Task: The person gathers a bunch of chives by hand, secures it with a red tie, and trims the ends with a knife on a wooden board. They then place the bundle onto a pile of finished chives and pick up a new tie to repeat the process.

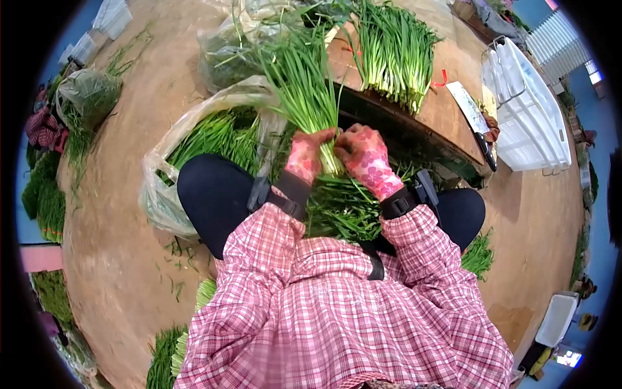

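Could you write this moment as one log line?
Left hand: holding green bunch | right hand: near its base | knife: on wooden board

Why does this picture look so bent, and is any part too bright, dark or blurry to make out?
Head view: probably a very wide lens, curving the surroundings inside black corners; left hand and bunch of greens fairly sharp; bright patch at lower right washed out; shadow under the wooden bench hides detail; things near the rim look soft.
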